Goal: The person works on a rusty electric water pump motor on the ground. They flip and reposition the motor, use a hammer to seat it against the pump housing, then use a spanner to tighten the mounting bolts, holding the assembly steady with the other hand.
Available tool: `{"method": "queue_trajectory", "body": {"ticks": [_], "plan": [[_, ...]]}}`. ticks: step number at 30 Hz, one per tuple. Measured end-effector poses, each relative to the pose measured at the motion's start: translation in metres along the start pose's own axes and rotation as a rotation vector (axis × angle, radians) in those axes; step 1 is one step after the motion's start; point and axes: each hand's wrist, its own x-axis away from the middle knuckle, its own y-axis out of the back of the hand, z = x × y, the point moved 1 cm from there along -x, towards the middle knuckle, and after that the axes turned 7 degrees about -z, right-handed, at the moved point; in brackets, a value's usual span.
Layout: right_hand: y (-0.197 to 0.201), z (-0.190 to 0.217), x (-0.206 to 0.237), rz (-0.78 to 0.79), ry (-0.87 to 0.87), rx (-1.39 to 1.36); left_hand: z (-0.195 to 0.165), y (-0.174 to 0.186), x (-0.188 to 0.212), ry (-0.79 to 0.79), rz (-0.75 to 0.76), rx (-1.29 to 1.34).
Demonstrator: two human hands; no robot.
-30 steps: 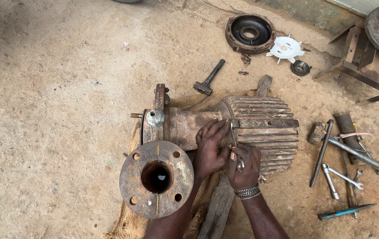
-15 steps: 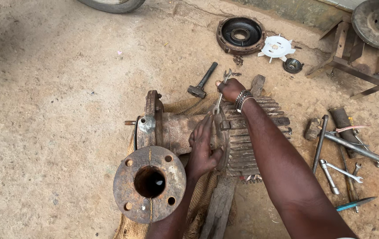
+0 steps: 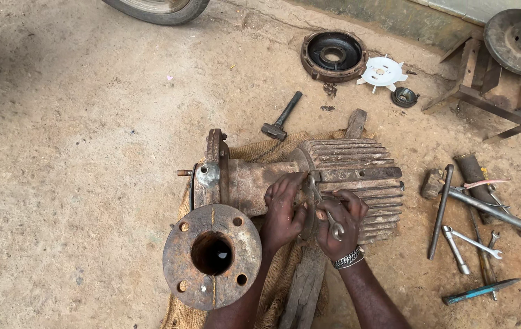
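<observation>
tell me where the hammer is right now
In the head view the hammer lies on the ground above centre, just beyond the finned motor housing, left of the black end cover.

Single head-worn camera, looking steeply down and forward at the dirt ground from above the person's own arms. It is sitting close over the rusty pump-motor assembly [image 3: 291, 183], which is filling the frame centre, and reaching out to a tyre [image 3: 157, 9] at the top edge. No second view sharing anything.
</observation>
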Motion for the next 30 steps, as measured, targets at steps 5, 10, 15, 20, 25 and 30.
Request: {"method": "queue_trajectory", "body": {"ticks": [5,10,15,20,25,30], "plan": [[-0.021,0.005,0.025,0.003,0.045,0.185,0.002,-0.005,-0.001,0.084,0.003,-0.009],[-0.04,-0.015,-0.041,0.068,-0.136,0.128,0.003,-0.013,-0.01,0.029,-0.125,-0.072],[-0.098,-0.046,-0.163,0.796,-0.574,0.254,-0.004,-0.025,-0.017,0.131,-0.241,-0.146],[-0.051,-0.07,-0.142,0.024,-0.518,-0.226,-0.012,-0.03,-0.02,0.243,-0.247,-0.206],[-0.029,-0.098,-0.104,0.093,-0.499,-0.226,-0.02,-0.034,-0.019,0.239,-0.227,-0.304],[-0.032,-0.094,-0.1,0.049,-0.474,-0.346,-0.023,-0.034,-0.026,0.256,-0.18,-0.397]]}}
